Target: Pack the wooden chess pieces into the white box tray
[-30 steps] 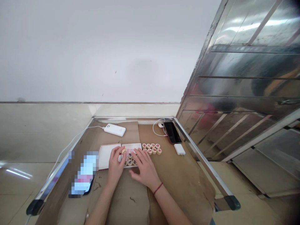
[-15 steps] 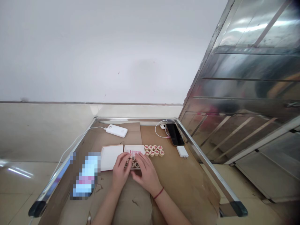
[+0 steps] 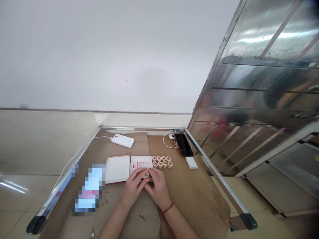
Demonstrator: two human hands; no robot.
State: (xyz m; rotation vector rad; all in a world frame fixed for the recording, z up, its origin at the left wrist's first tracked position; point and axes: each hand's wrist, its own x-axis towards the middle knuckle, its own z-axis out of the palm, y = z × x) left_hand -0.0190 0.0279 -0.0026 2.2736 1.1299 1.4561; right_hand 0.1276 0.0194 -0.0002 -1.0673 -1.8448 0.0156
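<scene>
Round pieces with black characters (image 3: 147,175) are gathered between my two hands, over the near side of a white box (image 3: 142,162) with red printing. My left hand (image 3: 135,184) is closed on their left side. From the right, my right hand (image 3: 158,186) closes on the same pieces, its fingertips near the left ones. The fingers hide much of the pieces and the box's near edge. Two rows of round pieces with red characters (image 3: 162,161) stand right of the box. A white lid or tray (image 3: 117,169) lies to its left.
Cardboard (image 3: 191,196) covers the metal-framed table. A white power bank (image 3: 123,140) with a cable lies at the back left, a dark phone (image 3: 184,145) and white charger (image 3: 191,163) at the right. A blurred-out device (image 3: 89,189) is at the left.
My hands have drawn closer together around the black-marked pieces, uncovering more of the box's red printing. The whole view has shifted slightly.
</scene>
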